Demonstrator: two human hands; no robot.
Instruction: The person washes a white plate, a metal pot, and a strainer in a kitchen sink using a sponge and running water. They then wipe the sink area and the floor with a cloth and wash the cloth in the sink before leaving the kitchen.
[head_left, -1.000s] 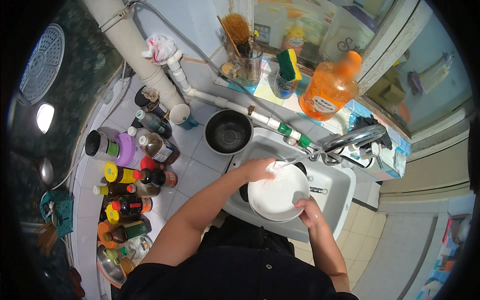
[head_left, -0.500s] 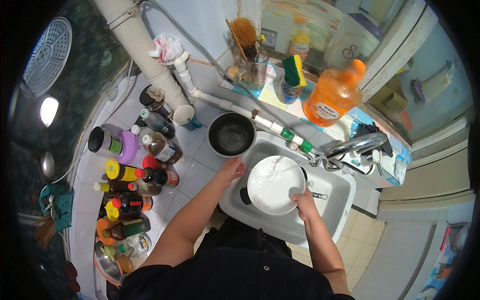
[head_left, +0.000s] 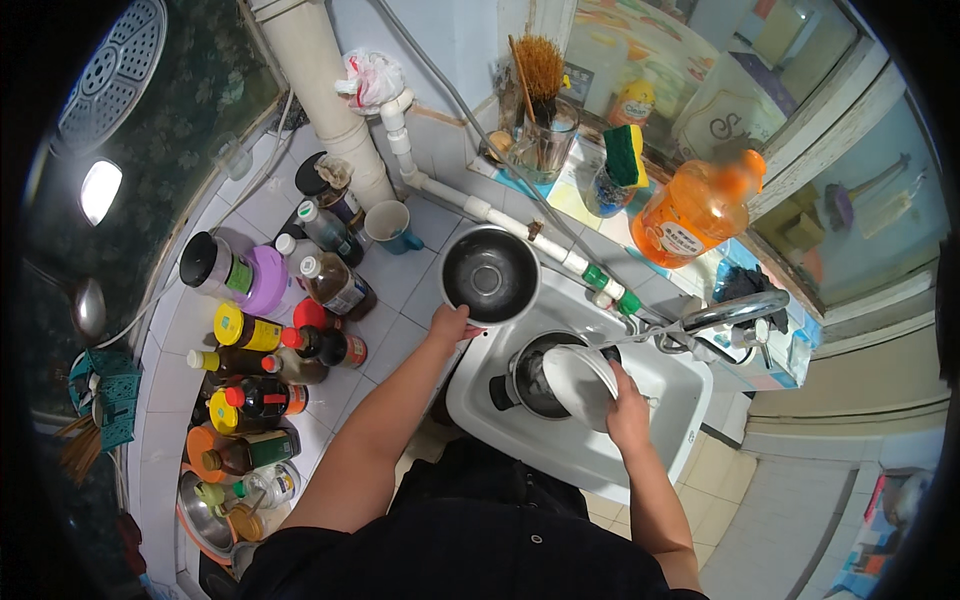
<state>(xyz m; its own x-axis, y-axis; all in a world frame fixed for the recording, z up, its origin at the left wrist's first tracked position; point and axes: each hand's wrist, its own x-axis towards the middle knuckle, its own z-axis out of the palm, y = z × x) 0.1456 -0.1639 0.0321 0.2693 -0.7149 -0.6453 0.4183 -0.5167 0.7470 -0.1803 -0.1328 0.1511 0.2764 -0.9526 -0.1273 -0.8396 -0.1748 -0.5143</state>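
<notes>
My left hand [head_left: 449, 326] grips the near rim of a dark grey metal bowl [head_left: 490, 270], thumb over the edge. That bowl stands at the counter's edge by the sink's far left corner, with a little wet shine inside. My right hand [head_left: 628, 408] holds a white bowl [head_left: 578, 388] by its right side, tipped steeply over a dark pot [head_left: 530, 362]. The pot sits in the white sink [head_left: 655, 455]; a black handle shows on its left, and some pale liquid or foam in it. A thin stream of water runs from the chrome faucet [head_left: 735, 309] toward the white bowl.
Sauce bottles and jars [head_left: 265, 400] crowd the left counter. A mug [head_left: 388, 226] stands behind the dark bowl. White pipes [head_left: 475, 207] run along the wall. On the ledge are a glass with a brush [head_left: 547, 145], a sponge [head_left: 626, 158] and an orange bottle [head_left: 690, 215].
The white bowl has gone from nearly level to tipped, uncovering the pot beneath. My left hand, beside the dark bowl before, now grips its rim. The view has shifted slightly.
</notes>
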